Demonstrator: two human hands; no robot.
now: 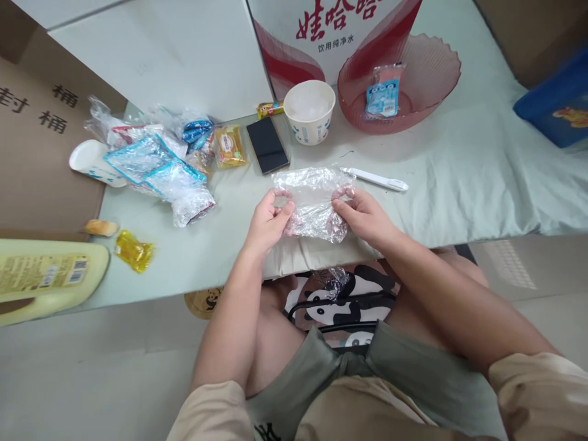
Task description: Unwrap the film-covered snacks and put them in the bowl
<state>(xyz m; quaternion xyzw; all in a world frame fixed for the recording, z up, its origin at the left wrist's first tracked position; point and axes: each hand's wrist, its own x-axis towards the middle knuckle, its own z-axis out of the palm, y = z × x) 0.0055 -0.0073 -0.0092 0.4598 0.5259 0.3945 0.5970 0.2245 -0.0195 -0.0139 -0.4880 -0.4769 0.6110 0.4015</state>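
Observation:
Between my two hands a crinkled clear plastic wrapper (312, 202) is held stretched out, just above the table's front edge. My left hand (272, 215) pinches its left side between thumb and fingers. Its right side is gripped by my right hand (359, 211) in the same way. Some fingers show blurred through the plastic. Behind my right hand lies a white utility knife (375, 179). A dark phone (267, 145) rests on the cloth beyond my left hand.
A paper cup (310, 113) stands behind the phone, beside a pink bowl (432, 86) holding a blue-and-pink packet (383, 98). Crumpled plastic packaging (156, 162) and a tipped cup (92, 160) lie left. A yellow jug (50, 275) is at the left edge; a white carton (160, 55) stands behind.

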